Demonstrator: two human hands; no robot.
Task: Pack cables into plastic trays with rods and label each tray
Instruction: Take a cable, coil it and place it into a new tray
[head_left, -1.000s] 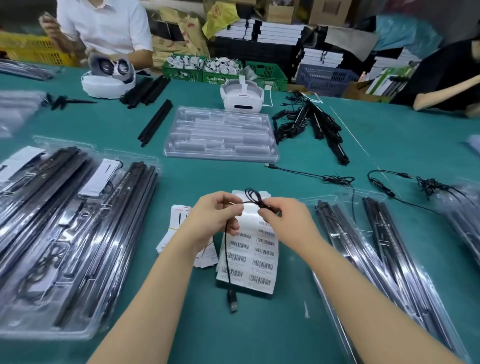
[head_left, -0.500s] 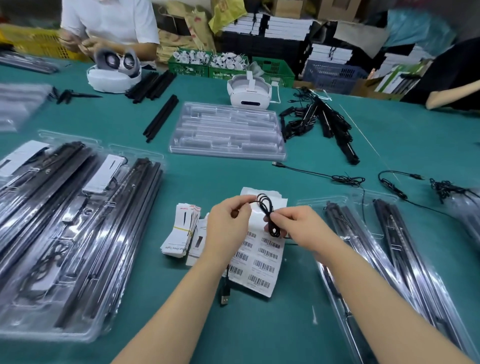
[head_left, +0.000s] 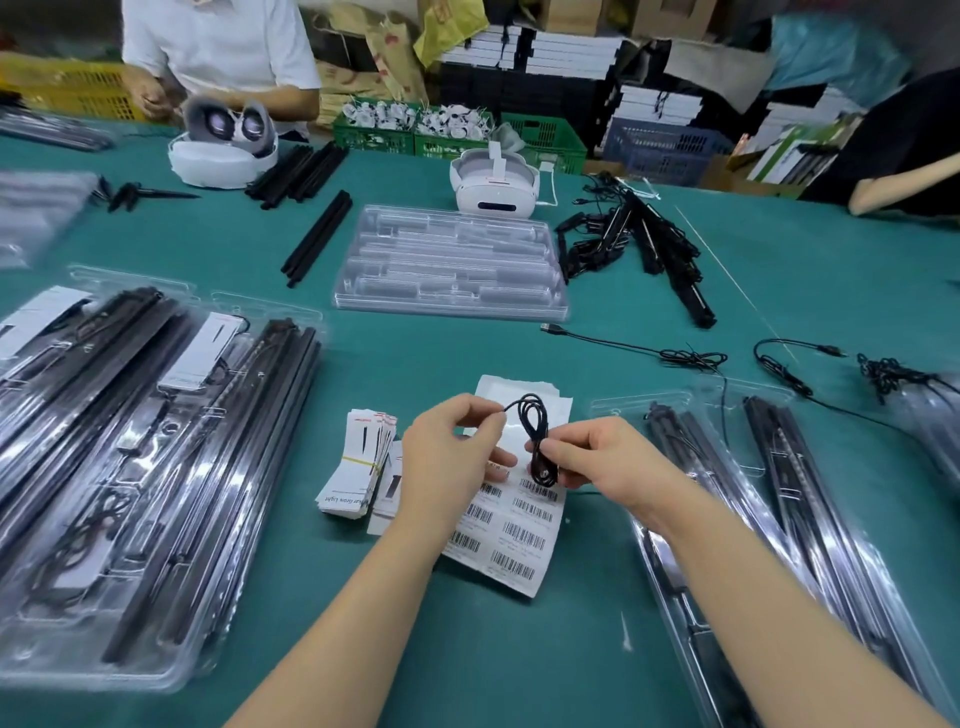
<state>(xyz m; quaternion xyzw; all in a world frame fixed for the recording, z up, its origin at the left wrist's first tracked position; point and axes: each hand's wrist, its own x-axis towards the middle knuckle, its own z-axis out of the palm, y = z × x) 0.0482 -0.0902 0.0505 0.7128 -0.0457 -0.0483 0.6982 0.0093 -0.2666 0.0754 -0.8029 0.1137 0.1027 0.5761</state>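
Cable (head_left: 537, 441), black, coiled in small loops, held above label sheet (head_left: 511, 535) near middle of green worktop (head_left: 519, 649). Left hand (head_left: 449, 457) pinching one cable end between thumb and forefinger; right hand (head_left: 597, 457) gripping the coil with curled fingers. Card bundle (head_left: 358, 467) just left of the sheet. Packed trays (head_left: 145, 467) with rods at left, more trays (head_left: 779, 519) at right. Empty tray (head_left: 452, 262) farther away, loose rods (head_left: 317, 236) to its left, loose cables (head_left: 691, 357) at far right.
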